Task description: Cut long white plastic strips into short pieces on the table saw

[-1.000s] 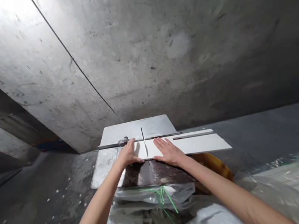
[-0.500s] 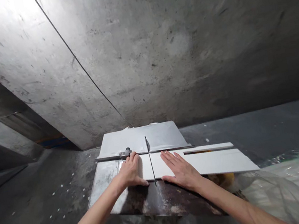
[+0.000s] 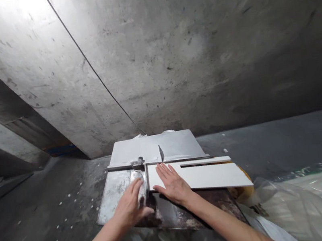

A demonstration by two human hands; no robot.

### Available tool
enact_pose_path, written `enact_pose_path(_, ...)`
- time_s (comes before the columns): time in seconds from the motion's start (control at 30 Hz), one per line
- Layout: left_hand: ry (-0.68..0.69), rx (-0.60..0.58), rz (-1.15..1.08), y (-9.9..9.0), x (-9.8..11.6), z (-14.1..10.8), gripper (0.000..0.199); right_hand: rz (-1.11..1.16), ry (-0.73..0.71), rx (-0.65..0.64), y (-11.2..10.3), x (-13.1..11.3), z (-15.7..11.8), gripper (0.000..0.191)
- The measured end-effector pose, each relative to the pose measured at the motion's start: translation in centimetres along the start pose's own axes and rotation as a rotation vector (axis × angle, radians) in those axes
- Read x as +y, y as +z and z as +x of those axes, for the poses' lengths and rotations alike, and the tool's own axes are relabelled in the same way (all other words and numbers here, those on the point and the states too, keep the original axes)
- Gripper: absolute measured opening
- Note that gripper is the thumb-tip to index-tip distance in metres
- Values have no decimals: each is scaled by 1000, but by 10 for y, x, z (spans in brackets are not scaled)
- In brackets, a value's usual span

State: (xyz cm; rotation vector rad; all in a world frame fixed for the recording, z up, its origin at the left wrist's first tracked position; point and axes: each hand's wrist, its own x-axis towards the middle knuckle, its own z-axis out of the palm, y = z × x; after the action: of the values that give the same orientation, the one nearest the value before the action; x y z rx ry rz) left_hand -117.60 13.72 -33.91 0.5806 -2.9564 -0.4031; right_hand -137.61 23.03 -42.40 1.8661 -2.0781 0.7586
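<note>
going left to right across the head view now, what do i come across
White bits scattered on the floor → left hand, open → right hand, flat on the white slotted board → yellow curved object, partly hidden → clear plastic sheeting.

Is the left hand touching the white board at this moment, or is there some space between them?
Apart. The head view shows the metal table in a gap between the left hand and the white board.

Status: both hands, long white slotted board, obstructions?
Right hand flat on long white slotted board. Left hand open, off it. Thin dark blade-like strip just beyond right hand.
</note>
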Motion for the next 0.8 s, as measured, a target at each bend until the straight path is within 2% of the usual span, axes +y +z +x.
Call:
enact_pose_path(0.1,-13,5,5,2,-2,41,110,36,30,15,-2,-3,0,63)
enact_pose_path(0.2,-43,-129,67,4,8,76,120,79,-21,-41,-11,7,-8,60)
enact_pose_path(0.3,-74,-186,69,7,12,92,122,54,-76,-134,-22,36,-26,72)
enact_pose_path(0.37,-82,-169,47,8,9,95,125,-10,-54,-157,-26,61,-38,80)
enact_pose_path(0.43,-83,-149,41,9,3,102,127,-58,-56,-165,-27,85,-40,80)
enact_pose_path(0.5,-77,-118,43,8,-5,116,126,-80,-70,-172,-24,104,-31,78)
enact_pose_path(0.6,-87,-89,64,6,-16,148,127,-87,-51,-195,-17,123,-1,77)
enact_pose_path(0.7,-113,-84,96,1,-25,179,124,-85,-31,-234,-15,138,29,76)
enact_pose_path(0.8,-112,-72,113,-3,-28,195,115,-100,-25,-262,-18,147,46,75)
